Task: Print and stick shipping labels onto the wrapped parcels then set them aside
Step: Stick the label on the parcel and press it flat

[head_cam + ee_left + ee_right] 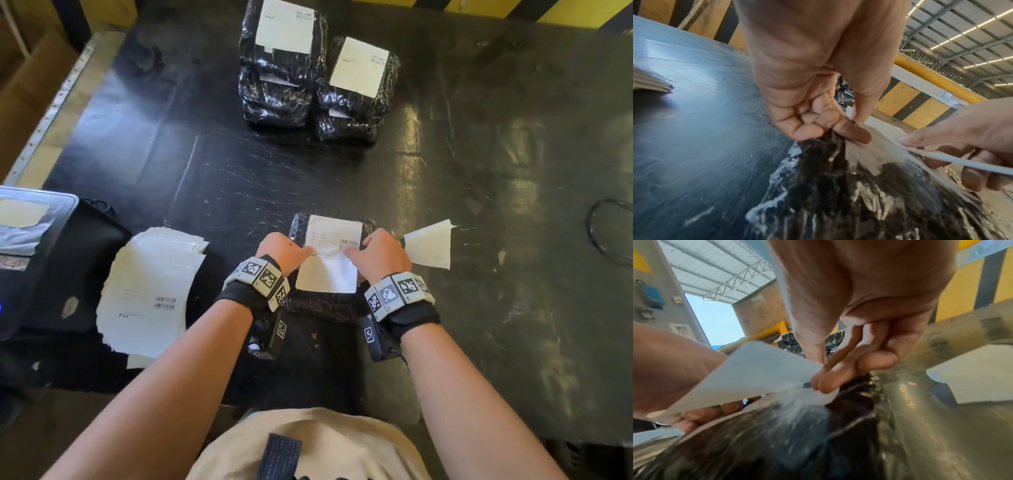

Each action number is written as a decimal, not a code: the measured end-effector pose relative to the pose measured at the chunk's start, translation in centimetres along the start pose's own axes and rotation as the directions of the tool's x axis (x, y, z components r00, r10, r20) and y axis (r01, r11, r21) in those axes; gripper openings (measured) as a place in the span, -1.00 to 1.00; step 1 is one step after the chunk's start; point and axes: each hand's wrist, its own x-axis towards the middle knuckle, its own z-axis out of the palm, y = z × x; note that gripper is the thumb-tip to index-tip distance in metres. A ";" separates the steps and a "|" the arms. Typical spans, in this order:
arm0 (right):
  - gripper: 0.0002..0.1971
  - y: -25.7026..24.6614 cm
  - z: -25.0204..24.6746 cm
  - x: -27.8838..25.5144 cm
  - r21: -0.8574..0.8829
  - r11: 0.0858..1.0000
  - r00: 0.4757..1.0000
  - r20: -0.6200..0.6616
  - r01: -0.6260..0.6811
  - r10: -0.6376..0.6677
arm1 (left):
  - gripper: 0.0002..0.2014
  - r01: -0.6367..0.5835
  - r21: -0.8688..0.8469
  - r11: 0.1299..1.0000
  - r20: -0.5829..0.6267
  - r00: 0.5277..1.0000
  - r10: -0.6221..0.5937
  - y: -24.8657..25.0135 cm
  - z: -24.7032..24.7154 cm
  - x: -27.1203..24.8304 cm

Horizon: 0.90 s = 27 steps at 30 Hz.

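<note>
A black wrapped parcel (pixel 322 306) lies on the dark table (pixel 239 178) just in front of me. A white shipping label (pixel 330 270) sits on its top, far end flat with the barcode, near end lifted off the wrap. My left hand (pixel 294 248) pinches the label's left edge and my right hand (pixel 363 253) pinches its right edge. In the left wrist view the left hand (pixel 824 128) has curled fingers at the parcel (pixel 838 194). In the right wrist view the right hand (pixel 830 379) pinches the raised label (pixel 756 373).
A peeled backing sheet (pixel 430 245) lies right of my right hand. Two stacks of labelled black parcels (pixel 284 61) stand at the far middle. A pile of printed sheets (pixel 150 291) and a label printer (pixel 30 246) are at left. A black cable (pixel 609 233) loops at right.
</note>
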 end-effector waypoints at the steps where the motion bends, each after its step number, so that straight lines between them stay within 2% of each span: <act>1: -0.54 -0.1 0.0 0.1 -0.020 1.000 1.000 -0.005 0.006 -0.006 | -0.62 0.000 0.004 1.000 0.001 1.000 0.000 0.0 0.0 0.0; 8: -0.51 -0.2 0.1 0.1 -0.080 0.997 1.000 0.024 -0.001 0.003 | -0.66 0.007 0.000 1.000 0.020 1.000 -0.007 0.1 0.1 -0.1; 12: -0.51 -0.6 -0.8 -0.8 -0.222 0.975 0.999 0.024 -0.016 0.022 | -0.68 -0.018 0.033 0.999 0.029 0.999 0.017 0.4 0.2 -0.5; 15: -0.34 0.3 -1.2 -1.2 -0.301 0.953 0.997 0.045 -0.044 0.060 | -0.66 -0.048 0.086 0.995 0.034 0.998 0.045 0.6 0.2 -0.8; 18: -0.27 2.3 -1.7 -1.9 -0.299 0.952 0.996 0.039 -0.069 0.084 | -0.63 -0.052 0.131 0.990 0.029 0.998 0.049 0.6 0.1 -1.0; 20: -0.31 3.3 -1.7 -2.5 -0.208 0.976 0.995 0.061 -0.068 0.082 | -0.61 -0.051 0.147 0.988 0.020 0.999 0.049 0.7 0.0 -1.2; 23: -0.30 3.9 -1.1 -3.6 0.074 0.996 0.991 0.128 -0.048 0.038 | -0.53 -0.027 0.164 0.986 -0.013 0.999 0.029 0.3 -0.1 -1.8; 27: -0.18 3.9 0.4 -4.3 0.279 0.959 0.989 0.121 0.042 -0.079 | -0.41 -0.035 0.037 0.999 -0.065 0.997 0.037 -1.3 0.1 -3.1</act>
